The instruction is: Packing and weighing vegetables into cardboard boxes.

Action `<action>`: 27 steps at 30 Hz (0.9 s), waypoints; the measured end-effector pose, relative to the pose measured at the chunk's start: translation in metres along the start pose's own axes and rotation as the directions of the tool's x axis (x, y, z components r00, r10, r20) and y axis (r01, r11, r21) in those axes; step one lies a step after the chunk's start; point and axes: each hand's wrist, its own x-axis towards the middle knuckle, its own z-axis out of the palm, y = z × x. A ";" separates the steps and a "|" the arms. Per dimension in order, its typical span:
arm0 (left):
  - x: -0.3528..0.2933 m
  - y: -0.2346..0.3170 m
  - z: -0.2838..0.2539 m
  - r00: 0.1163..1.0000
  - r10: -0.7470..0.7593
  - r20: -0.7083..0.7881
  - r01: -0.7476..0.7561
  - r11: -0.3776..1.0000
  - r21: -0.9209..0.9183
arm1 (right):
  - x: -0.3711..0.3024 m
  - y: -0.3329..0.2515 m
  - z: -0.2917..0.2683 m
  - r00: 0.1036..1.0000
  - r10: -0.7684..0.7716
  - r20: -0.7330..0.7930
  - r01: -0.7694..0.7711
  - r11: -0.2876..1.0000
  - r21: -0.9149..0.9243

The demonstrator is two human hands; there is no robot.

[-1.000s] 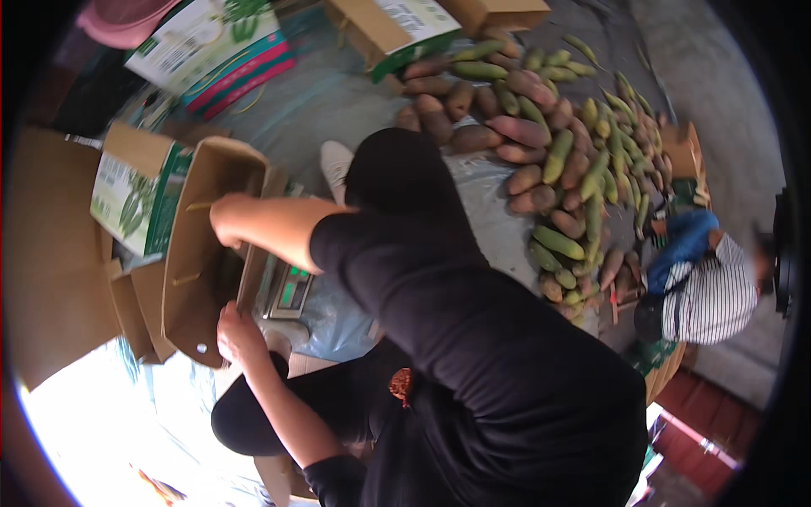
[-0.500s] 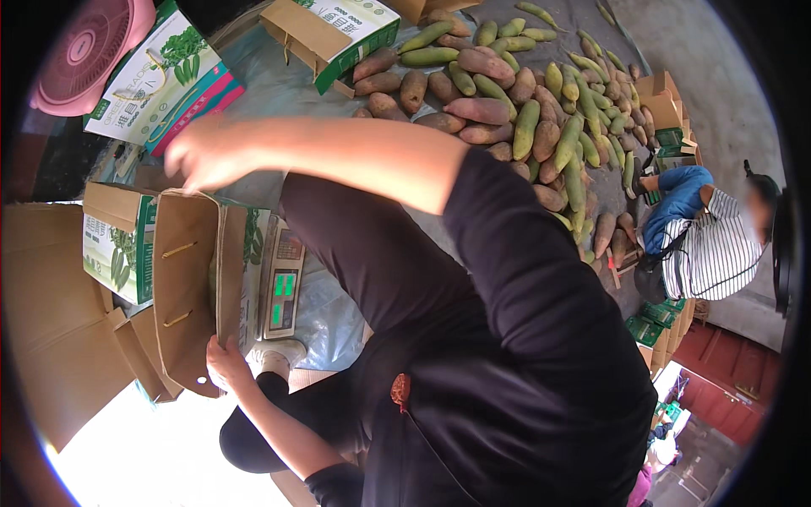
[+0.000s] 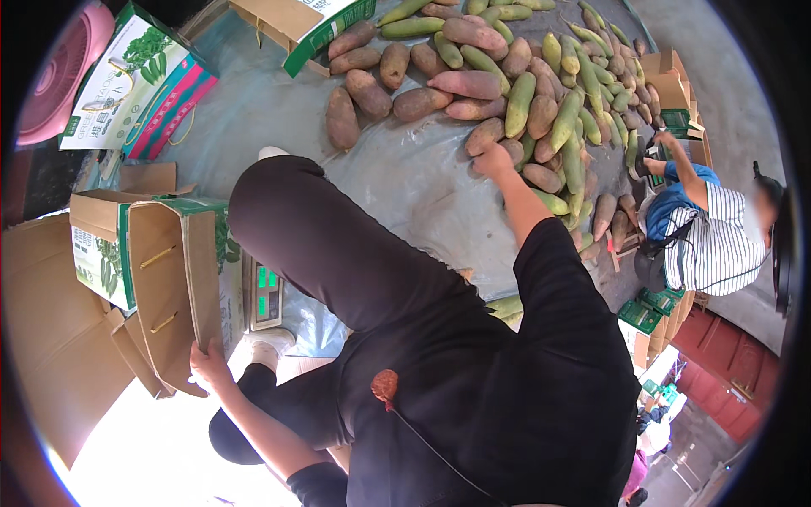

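At the lower left, my left hand [image 3: 209,368] is closed on the near edge of an open cardboard gift box [image 3: 203,275], its fingers bent over the brown board. The box's flap with two cord handles stands raised beside it. Out to the right, my right hand [image 3: 494,160] rests at the near edge of a vegetable pile, fingers curled at a reddish-brown radish-like root [image 3: 486,136]. Long green radishes [image 3: 520,103] and more reddish roots lie around it. A digital scale [image 3: 267,296] with green lit digits sits right of the box, partly hidden by my knee.
Another printed carton [image 3: 317,21] lies open at the top. A white, green and pink box [image 3: 139,84] stands by a pink plastic basket [image 3: 72,63] at upper left. Grey plastic sheeting [image 3: 253,110] covers the floor. A person in a striped shirt [image 3: 714,241] sits at the right near more cartons.
My right hand has swung from above the box at the left over to the pile at the right. My left hand stays on the box edge. The seated person's arm has lifted toward the cartons.
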 end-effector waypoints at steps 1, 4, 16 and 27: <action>0.000 -0.001 0.000 1.000 -0.011 -0.013 0.012 0.999 0.046 | -0.016 -0.003 -0.018 0.992 0.120 0.027 -0.120 0.993 -0.024; 0.010 -0.002 0.015 1.000 0.015 -0.008 -0.014 0.994 0.109 | -0.023 0.041 -0.037 0.957 0.272 -0.096 -0.271 0.962 0.024; 0.003 0.025 -0.003 0.996 -0.088 -0.010 0.087 0.963 0.255 | 0.050 0.111 -0.007 0.896 0.440 0.062 -0.410 0.765 0.497; -0.001 0.028 -0.007 0.992 -0.123 -0.007 0.121 0.969 0.217 | -0.003 0.084 0.024 0.851 0.326 0.412 -0.489 0.779 0.394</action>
